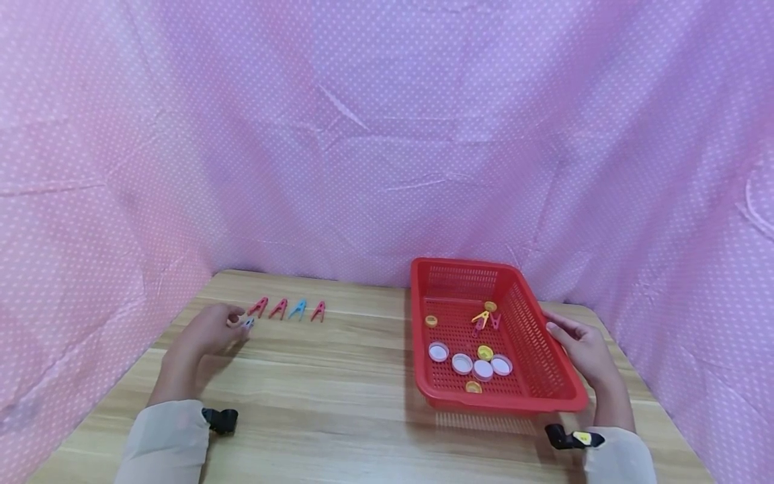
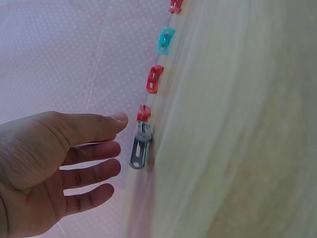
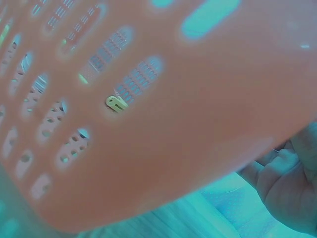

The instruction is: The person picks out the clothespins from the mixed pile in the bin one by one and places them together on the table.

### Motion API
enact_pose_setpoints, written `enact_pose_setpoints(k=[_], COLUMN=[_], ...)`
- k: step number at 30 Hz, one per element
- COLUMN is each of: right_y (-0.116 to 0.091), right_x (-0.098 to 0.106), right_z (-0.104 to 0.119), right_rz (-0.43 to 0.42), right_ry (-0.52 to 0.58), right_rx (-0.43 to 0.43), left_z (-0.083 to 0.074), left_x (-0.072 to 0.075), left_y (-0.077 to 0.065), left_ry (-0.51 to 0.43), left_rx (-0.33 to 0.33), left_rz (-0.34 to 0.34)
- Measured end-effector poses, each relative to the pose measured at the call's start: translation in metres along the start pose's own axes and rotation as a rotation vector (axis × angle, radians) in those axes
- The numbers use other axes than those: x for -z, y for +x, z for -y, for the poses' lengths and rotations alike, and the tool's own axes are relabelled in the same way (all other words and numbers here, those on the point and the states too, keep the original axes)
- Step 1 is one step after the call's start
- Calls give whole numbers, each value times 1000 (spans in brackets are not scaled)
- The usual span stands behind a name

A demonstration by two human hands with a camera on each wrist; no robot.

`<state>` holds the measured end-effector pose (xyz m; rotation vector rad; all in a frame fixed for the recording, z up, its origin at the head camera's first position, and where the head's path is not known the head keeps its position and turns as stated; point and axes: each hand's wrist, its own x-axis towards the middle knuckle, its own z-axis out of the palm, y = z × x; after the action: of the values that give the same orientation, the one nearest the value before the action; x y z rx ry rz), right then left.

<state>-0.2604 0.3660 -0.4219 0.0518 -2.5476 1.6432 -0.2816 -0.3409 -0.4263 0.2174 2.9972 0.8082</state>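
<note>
My left hand [image 1: 216, 327] is at the left of the table, fingers loosely bent and thumb apart from them. Just beyond its fingertips is a grey clothespin [image 2: 140, 144], with a gap showing in the left wrist view. It stands at the left end of a row with a red clothespin [image 1: 258, 307], another red clothespin [image 1: 279, 308], a blue clothespin [image 1: 298, 309] and a further red clothespin [image 1: 318, 310]. On the right, my right hand [image 1: 583, 346] grips the right rim of a red plastic basket [image 1: 508, 403]; part of its fingers is hidden by the rim.
Inside the basket lie white round lids [image 1: 462, 364], small yellow caps [image 1: 485, 352], a yellow clothespin [image 1: 480, 318] and reddish clothespins [image 1: 496, 321]. The wooden table [image 1: 314, 390] is bordered by a pink dotted curtain [image 1: 363, 168] at the back and sides.
</note>
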Motion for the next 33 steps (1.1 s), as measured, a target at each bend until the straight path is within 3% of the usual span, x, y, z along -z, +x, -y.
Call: enact_pose_setpoints(k=[13,24,33], right_y=[0,2,-1], right_x=[0,0,-1], right_z=[1,2,4], right_rz=[12,2,-6], right_ry=[13,-33,-32], right_rx=[-10,-22,3], left_z=[-32,-60,-90], left_x=[-4,-23,-41], left_y=[12,24,37], left_ry=[138,189,255], left_rx=[-125,-236,-291], left_rz=[-105,-150,-122])
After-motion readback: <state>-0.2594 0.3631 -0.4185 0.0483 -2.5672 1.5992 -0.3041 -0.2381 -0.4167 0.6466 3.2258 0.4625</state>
